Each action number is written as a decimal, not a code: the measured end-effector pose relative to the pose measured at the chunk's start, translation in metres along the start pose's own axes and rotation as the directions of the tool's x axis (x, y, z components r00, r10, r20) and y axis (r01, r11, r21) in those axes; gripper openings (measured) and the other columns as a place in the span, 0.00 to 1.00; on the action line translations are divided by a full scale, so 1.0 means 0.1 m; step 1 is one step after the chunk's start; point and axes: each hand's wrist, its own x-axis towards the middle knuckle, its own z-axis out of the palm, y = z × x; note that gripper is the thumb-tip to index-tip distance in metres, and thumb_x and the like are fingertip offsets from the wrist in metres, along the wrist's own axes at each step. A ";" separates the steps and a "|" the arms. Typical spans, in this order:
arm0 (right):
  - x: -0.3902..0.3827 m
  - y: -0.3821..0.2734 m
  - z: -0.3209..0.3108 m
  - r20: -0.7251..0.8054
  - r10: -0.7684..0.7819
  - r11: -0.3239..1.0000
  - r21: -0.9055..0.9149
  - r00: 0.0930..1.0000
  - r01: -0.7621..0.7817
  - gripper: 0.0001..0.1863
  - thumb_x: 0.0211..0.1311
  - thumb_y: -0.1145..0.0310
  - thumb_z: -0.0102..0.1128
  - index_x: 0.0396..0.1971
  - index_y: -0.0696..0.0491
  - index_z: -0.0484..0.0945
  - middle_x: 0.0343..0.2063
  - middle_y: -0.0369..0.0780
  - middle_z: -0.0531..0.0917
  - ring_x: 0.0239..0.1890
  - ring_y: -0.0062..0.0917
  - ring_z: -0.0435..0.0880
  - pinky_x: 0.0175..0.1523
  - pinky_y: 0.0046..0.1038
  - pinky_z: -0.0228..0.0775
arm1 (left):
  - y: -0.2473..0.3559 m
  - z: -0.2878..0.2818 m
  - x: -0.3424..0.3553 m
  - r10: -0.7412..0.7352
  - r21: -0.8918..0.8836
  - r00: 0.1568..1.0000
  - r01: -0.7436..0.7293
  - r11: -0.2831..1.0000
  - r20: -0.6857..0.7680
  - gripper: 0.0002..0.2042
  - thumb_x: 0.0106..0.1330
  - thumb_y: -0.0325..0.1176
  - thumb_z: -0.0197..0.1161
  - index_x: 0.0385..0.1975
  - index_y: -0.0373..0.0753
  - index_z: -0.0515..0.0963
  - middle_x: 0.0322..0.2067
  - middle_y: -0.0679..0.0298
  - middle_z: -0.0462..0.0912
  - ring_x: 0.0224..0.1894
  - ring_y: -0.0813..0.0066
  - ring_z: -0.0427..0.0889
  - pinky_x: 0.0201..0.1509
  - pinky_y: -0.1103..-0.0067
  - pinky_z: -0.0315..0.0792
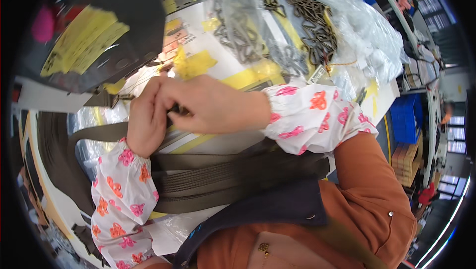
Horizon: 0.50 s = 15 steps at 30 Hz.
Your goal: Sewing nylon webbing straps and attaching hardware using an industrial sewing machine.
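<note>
My left hand (148, 118) and my right hand (215, 104) meet in front of the sewing machine (134, 36). The fingers of both are closed and pressed together. Between them a small dark piece (179, 109) shows; its kind is mostly hidden by the fingers. A dark olive webbing strap (101, 132) loops in from the left and runs up to my left hand, which appears closed round its end. More dark webbing (198, 182) lies in long layered lengths below my hands, across to the right forearm.
Behind my right hand, a clear plastic bag (369, 33) holds many dark metal loops (315, 31). Yellow tape (196, 64) is stuck to the white tabletop (206, 13). Webbing hangs over the left edge. Blue crates (407, 119) stand at the right beside a brown slatted stack (407, 160).
</note>
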 end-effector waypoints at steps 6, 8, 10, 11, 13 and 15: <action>-0.03 0.11 -0.03 -0.272 -0.026 0.999 0.033 0.962 0.037 0.12 0.47 0.76 0.61 0.31 0.57 0.67 0.20 0.39 0.76 0.21 0.25 0.79 0.27 0.25 0.70 | 0.14 -0.27 0.08 -0.191 -0.040 0.965 0.201 0.979 0.179 0.10 0.65 0.33 0.51 0.27 0.31 0.71 0.18 0.66 0.70 0.21 0.84 0.64 0.26 0.83 0.62; -0.03 0.16 -0.06 -0.263 0.132 0.971 0.226 0.956 -0.072 0.13 0.50 0.75 0.62 0.32 0.59 0.66 0.21 0.39 0.77 0.22 0.21 0.79 0.27 0.22 0.73 | 0.23 -0.23 0.06 -0.161 0.021 0.976 0.160 0.987 0.147 0.09 0.60 0.32 0.57 0.28 0.31 0.72 0.17 0.68 0.71 0.22 0.85 0.65 0.26 0.83 0.63; -0.01 0.16 -0.09 0.017 0.494 0.667 0.634 0.869 -0.392 0.14 0.53 0.72 0.62 0.31 0.60 0.66 0.21 0.40 0.77 0.23 0.19 0.80 0.28 0.20 0.74 | 0.25 -0.10 0.04 -0.097 0.146 0.993 0.106 0.984 -0.068 0.07 0.55 0.29 0.61 0.29 0.32 0.73 0.16 0.65 0.72 0.22 0.84 0.67 0.26 0.83 0.65; -0.01 0.14 -0.08 0.071 0.524 0.637 0.629 0.849 -0.446 0.15 0.58 0.65 0.59 0.29 0.61 0.66 0.21 0.41 0.77 0.22 0.20 0.80 0.26 0.20 0.73 | 0.28 -0.10 0.00 -0.053 0.290 0.998 0.063 0.955 -0.042 0.07 0.54 0.27 0.61 0.30 0.34 0.73 0.18 0.60 0.74 0.21 0.79 0.73 0.27 0.82 0.67; -0.01 0.09 -0.08 0.121 0.508 0.660 0.582 0.853 -0.476 0.16 0.60 0.62 0.57 0.29 0.61 0.66 0.21 0.41 0.77 0.22 0.21 0.80 0.26 0.20 0.72 | 0.24 -0.04 -0.01 0.000 0.425 1.000 -0.004 0.905 0.009 0.08 0.54 0.28 0.61 0.32 0.34 0.73 0.21 0.55 0.76 0.21 0.68 0.77 0.27 0.80 0.69; -0.02 0.11 -0.02 0.174 0.457 0.710 0.520 0.872 -0.475 0.19 0.64 0.57 0.48 0.28 0.61 0.66 0.18 0.41 0.77 0.20 0.21 0.79 0.24 0.19 0.71 | 0.22 -0.01 -0.03 -0.010 0.461 1.000 -0.002 0.887 0.022 0.08 0.55 0.28 0.61 0.32 0.34 0.73 0.21 0.55 0.77 0.21 0.66 0.77 0.27 0.79 0.70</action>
